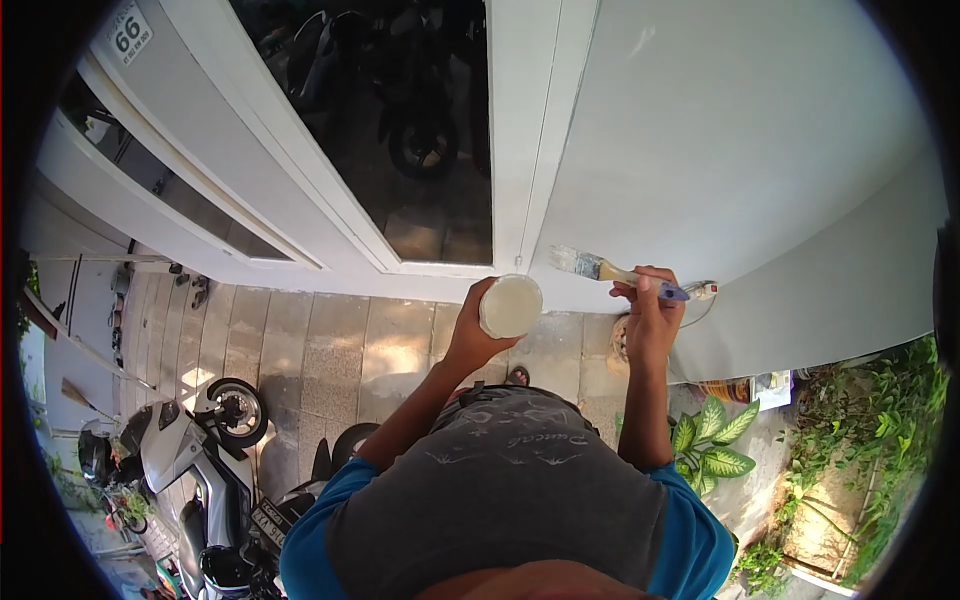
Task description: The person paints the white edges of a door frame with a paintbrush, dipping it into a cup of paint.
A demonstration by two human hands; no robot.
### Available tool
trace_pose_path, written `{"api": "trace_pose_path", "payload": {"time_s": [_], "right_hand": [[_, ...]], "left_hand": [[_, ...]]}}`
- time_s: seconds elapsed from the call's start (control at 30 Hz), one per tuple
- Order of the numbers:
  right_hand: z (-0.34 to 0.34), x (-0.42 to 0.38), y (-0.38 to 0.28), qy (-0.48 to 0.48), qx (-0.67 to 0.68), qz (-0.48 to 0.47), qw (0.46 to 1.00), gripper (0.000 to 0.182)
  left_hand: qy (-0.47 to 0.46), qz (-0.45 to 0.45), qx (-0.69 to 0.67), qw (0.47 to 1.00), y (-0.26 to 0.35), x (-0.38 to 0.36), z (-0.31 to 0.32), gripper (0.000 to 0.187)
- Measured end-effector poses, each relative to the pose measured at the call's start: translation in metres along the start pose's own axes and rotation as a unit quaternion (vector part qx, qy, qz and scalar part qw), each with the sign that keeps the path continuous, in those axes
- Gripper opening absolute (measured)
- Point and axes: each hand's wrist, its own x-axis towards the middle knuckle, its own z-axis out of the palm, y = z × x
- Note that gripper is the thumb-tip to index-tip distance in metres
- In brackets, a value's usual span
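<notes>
My left hand (477,332) is wrapped round a small round tub (511,306) whose pale, off-white top faces me. In my right hand (651,308) is a paintbrush (610,271), gripped by its handle with the fingers closed. Its bristles are coated white and point left, close to the pale wall (720,150). The tub sits lower and to the left of the brush head, near the bottom corner of the white window frame (440,268).
Dark glass (400,120) fills the frame ahead. A motorcycle (200,470) stands at the lower left on the paved floor (330,345). On the right are a leafy potted plant (715,440), climbing greenery (870,450) and a socket with a cable (706,290) by the wall.
</notes>
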Motion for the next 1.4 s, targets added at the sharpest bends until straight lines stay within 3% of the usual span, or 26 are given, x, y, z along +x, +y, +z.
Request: {"api": "trace_pose_path", "payload": {"time_s": [0.07, 0.13, 0.33, 0.4, 0.47, 0.53, 0.67, 0.73, 0.9, 0.97, 1.13, 1.2, 1.27, 1.33, 1.4], "right_hand": [[0.005, -0.007, -0.015, 0.002, -0.002, -0.006, 1.0, 0.018], [0.008, -0.014, -0.03, -0.102, -0.026, -0.02, 0.994, 0.017], [0.029, -0.047, -0.041, -0.196, -0.054, 0.026, 0.979, 0.013], [0.03, -0.058, -0.033, -0.27, -0.102, 0.02, 0.957, 0.013], [0.036, -0.073, -0.026, -0.275, -0.099, 0.028, 0.956, 0.013], [0.043, -0.085, -0.02, -0.178, -0.03, 0.033, 0.983, 0.012], [0.045, -0.095, -0.006, -0.151, -0.02, 0.025, 0.988, 0.011], [0.051, -0.1, 0.002, -0.121, -0.013, 0.078, 0.99, 0.01], [0.055, -0.101, 0.015, -0.145, -0.012, 0.135, 0.98, 0.013], [0.058, -0.099, 0.01, -0.177, 0.015, 0.068, 0.982, 0.013], [0.048, -0.073, -0.007, -0.255, -0.002, 0.03, 0.966, 0.008], [0.035, -0.06, -0.006, -0.161, 0.03, -0.018, 0.986, 0.007], [0.017, -0.046, -0.005, -0.132, 0.038, -0.037, 0.99, 0.007], [0.0, -0.031, -0.006, -0.017, -0.017, -0.062, 0.998, 0.007], [-0.019, -0.015, -0.003, 0.008, -0.033, -0.052, 0.998, 0.009]], "left_hand": [[0.007, 0.007, 0.012, 1.0, 0.008, -0.008, -0.003, 0.095], [0.005, -0.005, 0.0, 1.0, 0.012, -0.022, -0.006, 0.096], [0.038, -0.027, -0.005, 0.999, 0.011, -0.074, -0.007, 0.097], [0.054, -0.021, -0.012, 0.998, 0.009, -0.09, -0.008, 0.097], [0.066, -0.028, -0.01, 0.997, 0.006, -0.106, -0.009, 0.097], [0.076, -0.036, -0.009, 0.996, 0.007, -0.123, -0.008, 0.097], [0.086, -0.056, -0.021, 0.995, 0.024, -0.144, -0.015, 0.095], [0.087, -0.052, -0.029, 0.994, 0.031, -0.155, -0.019, 0.093], [0.116, -0.063, 0.011, 0.991, 0.039, -0.164, -0.017, 0.095], [0.123, -0.057, 0.038, 0.99, 0.033, -0.163, -0.019, 0.096], [0.136, -0.069, 0.042, 0.987, 0.025, -0.157, -0.015, 0.099], [0.141, -0.042, 0.076, 0.986, 0.023, -0.15, -0.008, 0.099], [0.155, -0.046, 0.057, 0.985, 0.025, -0.149, 0.002, 0.099], [0.169, -0.053, 0.036, 0.983, 0.028, -0.146, 0.012, 0.099], [0.168, -0.087, -0.001, 0.982, 0.046, -0.138, 0.017, 0.098]]}}
